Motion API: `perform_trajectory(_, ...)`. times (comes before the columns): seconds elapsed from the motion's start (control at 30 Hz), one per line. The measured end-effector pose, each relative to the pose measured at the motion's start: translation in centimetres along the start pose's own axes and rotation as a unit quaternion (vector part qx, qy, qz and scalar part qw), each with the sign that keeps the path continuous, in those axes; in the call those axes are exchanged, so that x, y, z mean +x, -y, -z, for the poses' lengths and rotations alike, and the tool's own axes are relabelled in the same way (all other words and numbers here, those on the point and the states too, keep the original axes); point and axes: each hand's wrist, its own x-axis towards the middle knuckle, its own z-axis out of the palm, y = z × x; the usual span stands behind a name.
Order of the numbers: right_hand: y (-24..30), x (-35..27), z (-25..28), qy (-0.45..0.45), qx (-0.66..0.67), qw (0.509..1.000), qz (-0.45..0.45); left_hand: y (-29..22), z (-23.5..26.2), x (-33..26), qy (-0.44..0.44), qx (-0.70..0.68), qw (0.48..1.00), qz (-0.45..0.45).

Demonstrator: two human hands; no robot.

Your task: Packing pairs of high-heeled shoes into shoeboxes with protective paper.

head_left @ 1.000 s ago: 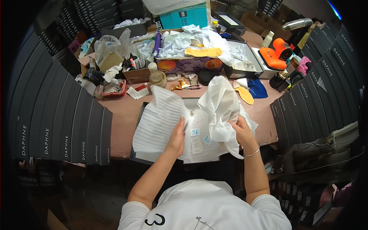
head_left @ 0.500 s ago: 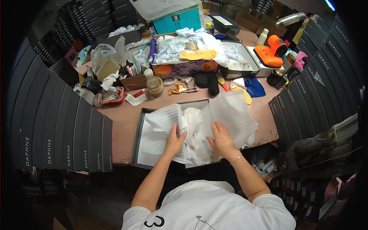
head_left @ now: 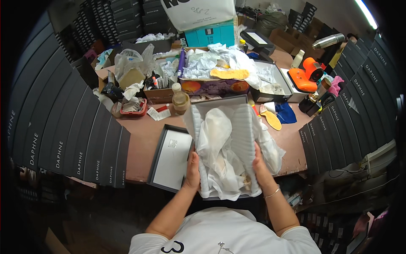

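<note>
The left hand (head_left: 193, 171) and right hand (head_left: 260, 167) clasp opposite sides of the box (head_left: 224, 102) between them, probably steadying its loose paper (head_left: 218, 127); the lid (head_left: 170, 158) lies beside the left hand.

White tissue paper (head_left: 218, 131) conceals the contents of the open box (head_left: 222, 101); you cannot identify them. The fingers of your left grip (head_left: 193, 171) and right grip (head_left: 261, 169) are partly hidden at the box sides. The box covers the desk (head_left: 140, 150) directly beneath it and, between 7 and 8 o'clock, overlaps the lid (head_left: 169, 158). At 12 o'clock, the upper edge crops the white bag (head_left: 198, 15); at 6 o'clock, the lower edge crops your shirt (head_left: 198, 230). At 4 o'clock, small labelled items (head_left: 321, 224) are too dark to identify.
</note>
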Motion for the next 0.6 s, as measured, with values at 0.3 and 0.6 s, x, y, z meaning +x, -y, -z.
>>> perform_trajectory(0.3, -9.3, 4.1, -0.2, 0.071, -0.276, 0.943, -0.171, 6.8, 4.2, 3.7, -0.096, 0.098, 0.983, 0.126)
perform_trajectory(0.6, -9.7, 4.4, -8.1, 0.121, -0.462, 0.872, -0.107, 1.0, 3.7, 0.2, -0.076, 0.180, 0.977, -0.087)
